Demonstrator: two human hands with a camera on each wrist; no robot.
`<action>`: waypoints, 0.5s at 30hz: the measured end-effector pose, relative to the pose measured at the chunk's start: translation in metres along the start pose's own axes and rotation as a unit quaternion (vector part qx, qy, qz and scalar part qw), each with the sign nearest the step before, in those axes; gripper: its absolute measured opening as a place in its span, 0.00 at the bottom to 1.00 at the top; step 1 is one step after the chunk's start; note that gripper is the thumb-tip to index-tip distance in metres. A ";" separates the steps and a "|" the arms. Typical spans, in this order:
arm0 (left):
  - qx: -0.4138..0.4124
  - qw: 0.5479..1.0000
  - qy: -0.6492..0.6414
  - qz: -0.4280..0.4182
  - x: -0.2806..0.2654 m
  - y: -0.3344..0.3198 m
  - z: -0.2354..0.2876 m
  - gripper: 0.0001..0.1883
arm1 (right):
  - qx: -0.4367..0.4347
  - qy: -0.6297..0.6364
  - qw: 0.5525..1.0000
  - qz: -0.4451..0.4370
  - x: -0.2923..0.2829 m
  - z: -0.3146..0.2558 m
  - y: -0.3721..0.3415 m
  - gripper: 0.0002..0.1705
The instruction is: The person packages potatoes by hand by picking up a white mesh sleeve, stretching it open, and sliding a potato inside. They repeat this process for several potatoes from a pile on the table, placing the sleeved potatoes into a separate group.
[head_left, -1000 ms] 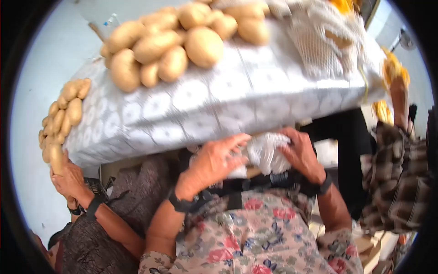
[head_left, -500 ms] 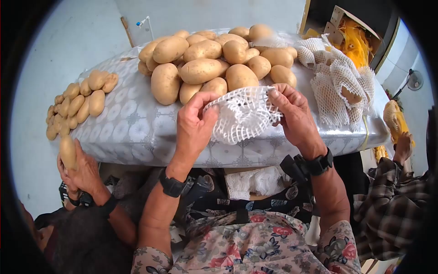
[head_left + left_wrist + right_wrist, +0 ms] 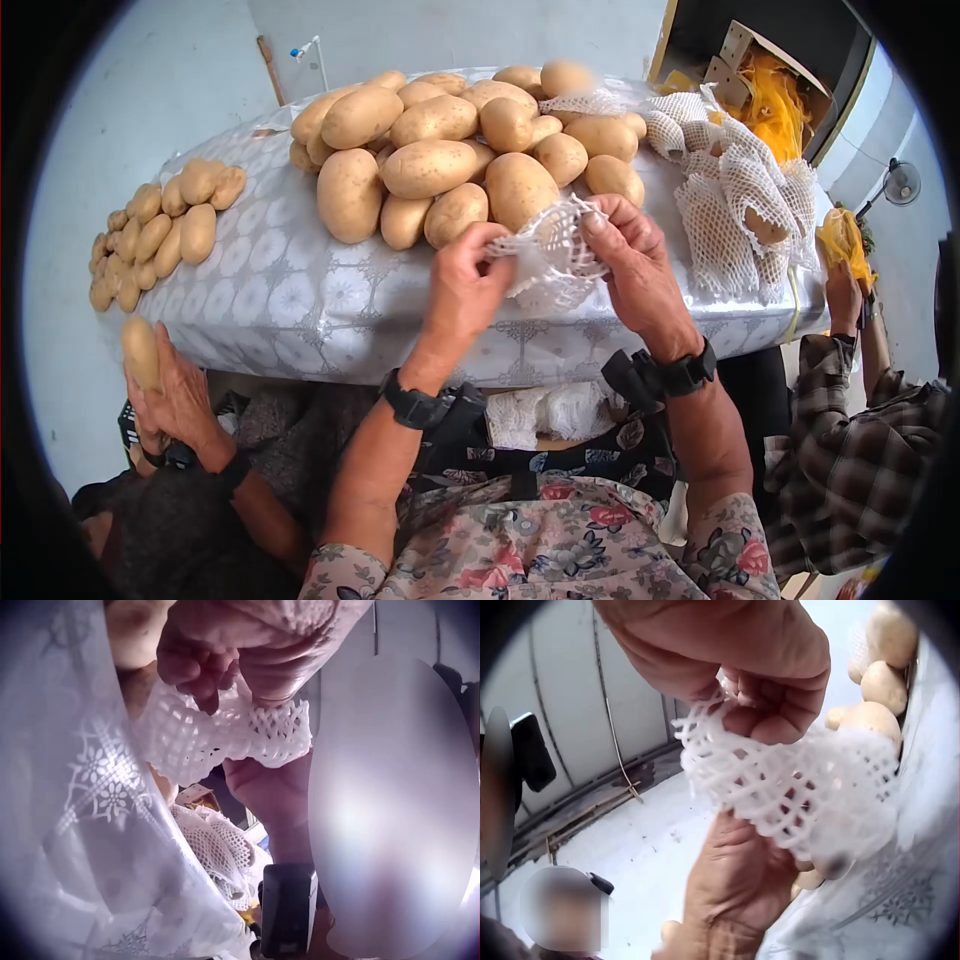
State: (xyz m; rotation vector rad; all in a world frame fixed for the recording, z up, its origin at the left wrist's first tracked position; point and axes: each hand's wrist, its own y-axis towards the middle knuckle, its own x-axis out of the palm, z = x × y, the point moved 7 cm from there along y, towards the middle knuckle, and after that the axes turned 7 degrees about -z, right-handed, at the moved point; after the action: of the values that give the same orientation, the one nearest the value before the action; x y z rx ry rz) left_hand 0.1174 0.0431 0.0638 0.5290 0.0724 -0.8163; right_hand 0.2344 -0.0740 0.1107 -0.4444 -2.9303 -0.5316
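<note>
Between my two hands, over the table's front edge, hangs a white foam net sleeve (image 3: 555,262). My left hand (image 3: 468,290) pinches its left side, thumb against fingers. The right hand (image 3: 640,265) grips the opposite rim between thumb and curled fingers. In the right wrist view the foam net sleeve (image 3: 780,787) is stretched, its open mesh plain to see. The left wrist view shows the foam net sleeve (image 3: 225,735) bunched below the fingers. Just behind the hands, a large heap of bare potatoes (image 3: 430,165) lies on the table.
Potatoes in white foam nets (image 3: 735,200) lie at the table's right. A box of yellow netting (image 3: 775,95) stands behind them. A smaller potato pile (image 3: 155,230) lies far left. One person beside me holds a potato (image 3: 141,352); another, on the right, handles yellow netting (image 3: 845,245).
Both hands rose from below the table edge to above it with the foam net sleeve. Since half a second ago, the left hand has moved slightly right and the sleeve is more bunched.
</note>
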 end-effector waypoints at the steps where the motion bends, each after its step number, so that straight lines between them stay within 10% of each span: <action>1: 0.003 1.000 0.008 0.021 -0.013 -0.002 0.002 0.14 | 0.004 -0.038 0.999 0.002 -0.010 0.000 -0.001 0.12; 4: -0.044 0.973 -0.221 0.055 -0.042 -0.007 0.004 0.10 | 0.083 -0.133 0.987 0.037 -0.037 0.001 -0.001 0.16; 9: -0.054 0.965 -0.253 0.043 -0.028 -0.011 -0.001 0.10 | -0.061 -0.422 0.898 0.109 -0.054 -0.002 0.050 0.20; 12: -0.030 0.959 -0.279 0.032 -0.018 -0.011 0.004 0.11 | 0.115 -0.536 0.835 0.033 -0.024 0.020 0.080 0.24; 15: -0.022 0.949 -0.310 0.055 -0.020 -0.011 0.005 0.11 | 0.085 -0.626 0.774 -0.041 0.007 0.024 0.083 0.32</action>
State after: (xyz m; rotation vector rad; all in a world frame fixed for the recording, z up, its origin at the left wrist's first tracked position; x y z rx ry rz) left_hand 0.0953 0.0484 0.0686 0.2133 -0.5145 -0.8375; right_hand 0.2520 0.0108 0.1169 -0.9232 -4.2078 0.1862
